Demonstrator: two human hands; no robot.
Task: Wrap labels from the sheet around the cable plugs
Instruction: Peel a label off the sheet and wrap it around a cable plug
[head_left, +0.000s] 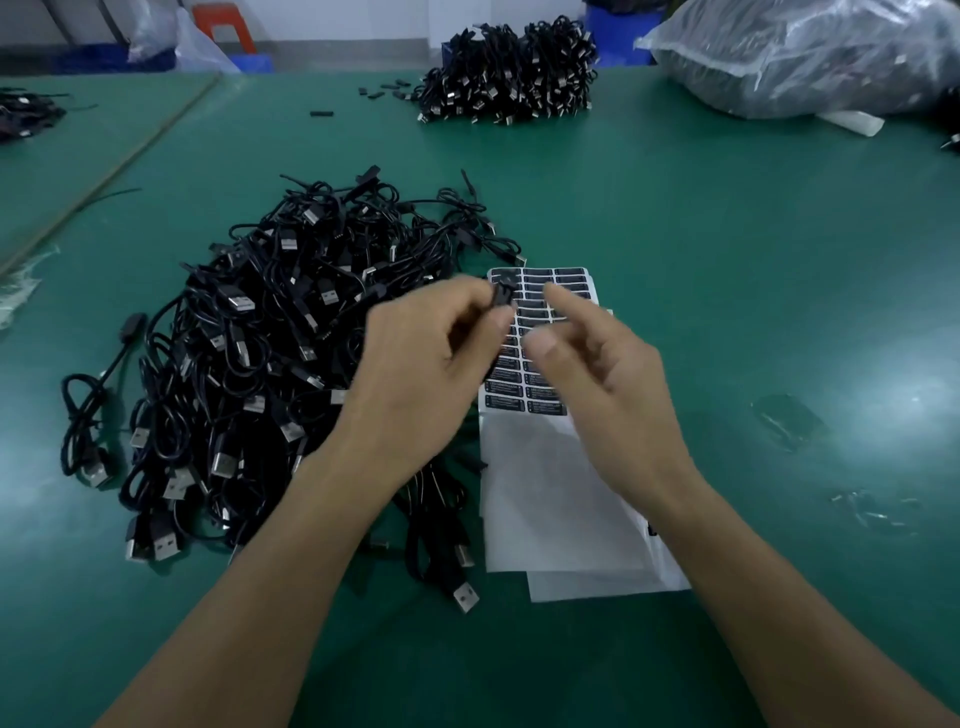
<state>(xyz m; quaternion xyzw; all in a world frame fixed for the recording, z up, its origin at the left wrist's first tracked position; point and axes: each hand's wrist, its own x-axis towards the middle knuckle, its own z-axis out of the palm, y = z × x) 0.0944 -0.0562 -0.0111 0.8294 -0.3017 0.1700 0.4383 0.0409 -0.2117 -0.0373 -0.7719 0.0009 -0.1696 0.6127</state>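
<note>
A white label sheet lies on the green table, its far half filled with rows of black labels, its near half peeled bare. My left hand hovers over the sheet's left edge and pinches a small black cable plug between thumb and fingers. My right hand is just to its right, above the labels, with index finger stretched out and the other fingers loosely curled; it holds nothing that I can see. A big heap of black USB cables lies left of the sheet.
A second pile of bundled black cables sits at the far middle of the table. A large clear plastic bag of cables fills the far right corner. Small plastic scraps lie right of the sheet. Loose black plugs are scattered far left.
</note>
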